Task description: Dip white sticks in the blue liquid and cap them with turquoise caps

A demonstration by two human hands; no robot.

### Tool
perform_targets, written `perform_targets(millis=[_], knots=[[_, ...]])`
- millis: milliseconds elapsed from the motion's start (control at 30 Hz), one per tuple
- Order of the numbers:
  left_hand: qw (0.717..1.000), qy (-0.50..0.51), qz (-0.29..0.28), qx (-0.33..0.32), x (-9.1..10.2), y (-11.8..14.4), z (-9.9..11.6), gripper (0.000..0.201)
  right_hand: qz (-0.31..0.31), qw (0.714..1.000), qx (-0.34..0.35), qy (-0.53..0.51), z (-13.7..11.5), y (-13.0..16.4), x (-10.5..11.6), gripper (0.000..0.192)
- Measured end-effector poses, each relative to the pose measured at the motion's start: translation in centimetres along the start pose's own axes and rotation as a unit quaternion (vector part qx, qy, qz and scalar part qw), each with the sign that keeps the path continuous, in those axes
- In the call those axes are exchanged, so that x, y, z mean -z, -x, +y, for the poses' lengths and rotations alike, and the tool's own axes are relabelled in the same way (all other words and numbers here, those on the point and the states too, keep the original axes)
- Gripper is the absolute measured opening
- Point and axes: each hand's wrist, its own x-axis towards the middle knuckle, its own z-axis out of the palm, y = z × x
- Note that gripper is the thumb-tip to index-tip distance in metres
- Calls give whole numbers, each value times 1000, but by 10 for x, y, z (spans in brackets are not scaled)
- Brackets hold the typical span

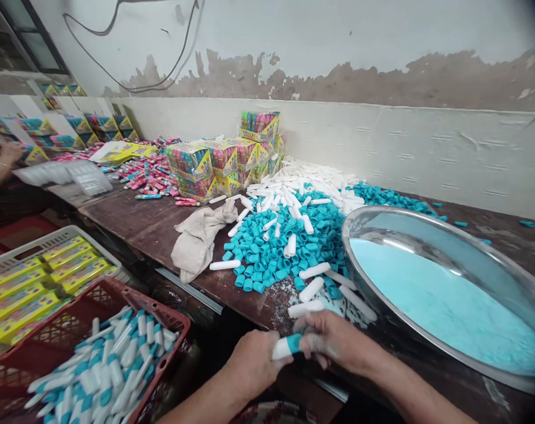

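Near the table's front edge, my left hand is closed around a white plastic tube. A teal cap sits at the tube's right end, and the fingers of my right hand are closed on it. Just beyond my hands lie loose white tubes and a heap of teal caps. More white tubes are piled behind the caps. On the right, a steel basin holds pale blue powder.
At lower left stands a red crate of capped tubes, beside a pale crate of yellow boxes. A cloth lies on the table. Packed boxes are stacked behind it. Another person's hand is at far left.
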Motion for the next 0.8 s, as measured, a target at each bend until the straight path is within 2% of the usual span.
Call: perform_targets(millis=[67, 100, 133, 200, 300, 533, 600, 667, 733, 800], knots=[[1000, 18, 13, 19, 3, -1, -6, 29, 113, 983, 54, 133, -2, -17, 16, 18], [999, 32, 22, 26, 4, -1, -9, 29, 167, 961, 83, 206, -2, -27, 24, 22], [998, 49, 31, 29, 5, -1, -11, 28, 190, 939, 94, 271, -1, -37, 31, 25], [995, 88, 48, 28, 6, 1, -14, 26, 197, 920, 92, 326, 1, -56, 40, 24], [989, 136, 54, 26, 5, 4, -16, 24, 192, 907, 82, 366, 2, -70, 43, 16], [986, 148, 69, 28, 5, 3, -19, 25, 183, 889, 86, 411, 1, -61, 34, 16], [988, 132, 72, 35, 6, 3, -20, 26, 189, 904, 102, 369, -2, -53, 32, 12], [991, 107, 70, 31, 6, 3, -21, 27, 173, 949, 106, 243, -7, -40, 26, 9], [994, 82, 65, 23, 7, 4, -21, 27, 112, 987, 85, 73, -12, -26, 16, 14], [996, 64, 55, 21, 7, 5, -19, 28, 39, 997, 54, -49, -13, -14, 5, 19]])
